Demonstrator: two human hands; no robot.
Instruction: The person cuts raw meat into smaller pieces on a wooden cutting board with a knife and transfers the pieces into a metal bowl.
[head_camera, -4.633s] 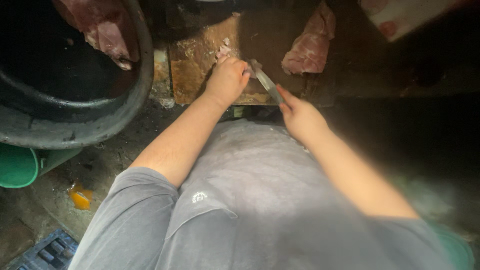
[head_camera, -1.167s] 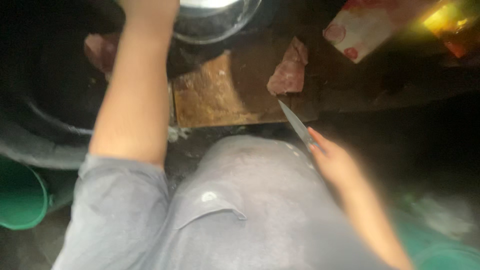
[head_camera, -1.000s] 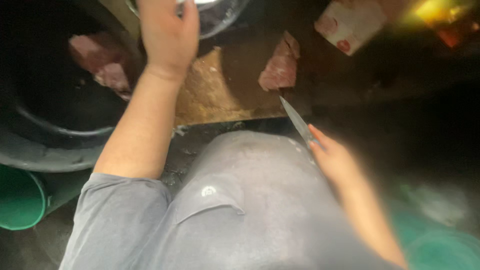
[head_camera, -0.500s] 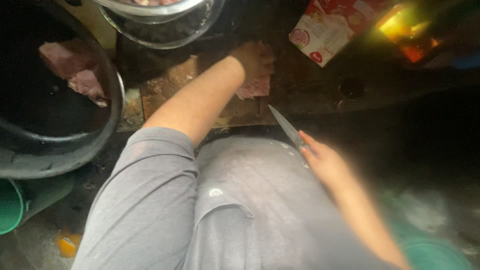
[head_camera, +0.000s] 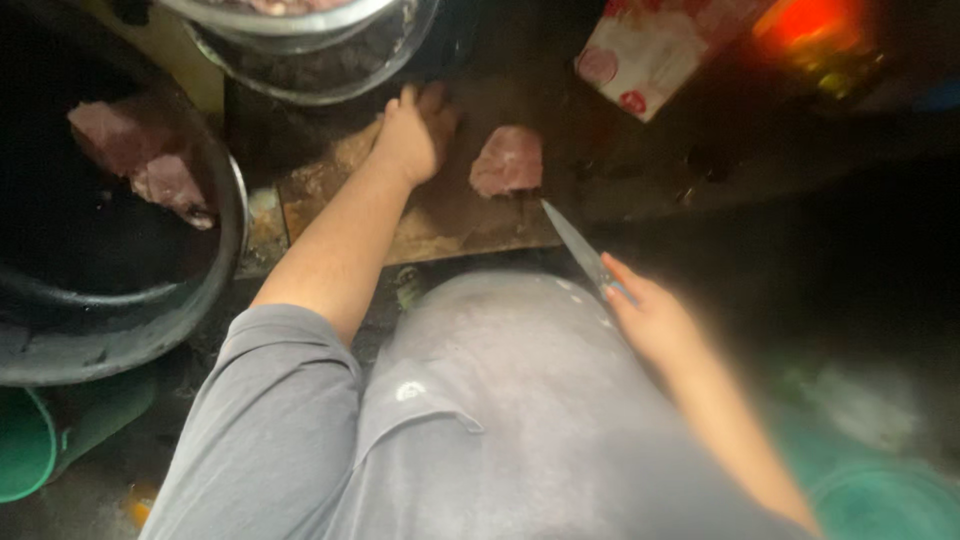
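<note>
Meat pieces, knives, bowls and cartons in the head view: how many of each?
Meat pieces: 2, one on the board, one in the black basin
Knife: 1, in the right hand
Bowl: 1
Carton: 1
Total: 5

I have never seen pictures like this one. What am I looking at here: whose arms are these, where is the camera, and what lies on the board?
The camera sits on a person's head and looks straight down, so you see that person's own grey shirt and two bare arms, no machine. The left hand rests flat on a worn wooden cutting board. Just beside it, apart from it, a piece of raw pinkish meat lies on the board. The right hand holds a knife, its blade pointing toward the meat without touching it. At the left a large dark basin holds more meat pieces. A metal bowl stands above the board, and a red and white carton lies at the upper right.
</note>
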